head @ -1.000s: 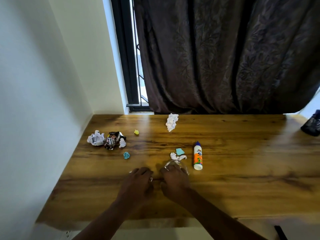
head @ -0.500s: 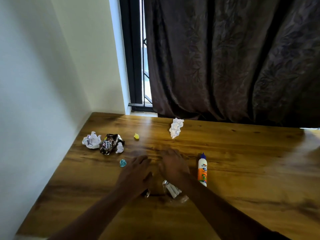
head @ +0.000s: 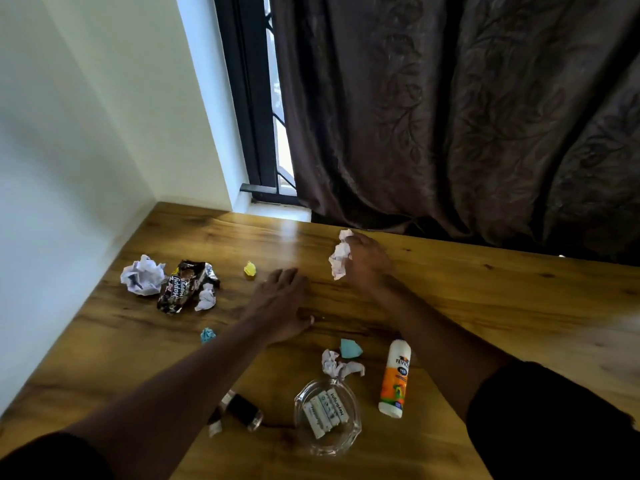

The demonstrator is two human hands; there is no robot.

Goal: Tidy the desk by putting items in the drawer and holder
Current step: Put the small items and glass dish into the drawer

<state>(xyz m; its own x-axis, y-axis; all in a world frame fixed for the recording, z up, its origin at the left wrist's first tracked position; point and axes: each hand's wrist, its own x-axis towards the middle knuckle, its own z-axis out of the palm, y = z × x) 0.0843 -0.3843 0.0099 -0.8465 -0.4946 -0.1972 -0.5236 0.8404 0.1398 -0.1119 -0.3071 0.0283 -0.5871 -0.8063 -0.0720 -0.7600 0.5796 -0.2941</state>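
Observation:
My right hand reaches to the far side of the wooden desk and closes around a crumpled white paper. My left hand lies flat on the desk, fingers spread, holding nothing. Near me stands a clear glass dish with several white batteries in it. A glue bottle lies to its right. A small dark bottle lies left of the dish, partly behind my left forearm.
At the left lie a crumpled white paper, a dark snack wrapper and a small white scrap. Yellow, blue and teal scraps and a white wad are scattered about. A dark curtain hangs behind.
Both hands have left the glass dish and moved away from me. The right hand has reached the far crumpled paper and closed on it. The view has tilted down and left.

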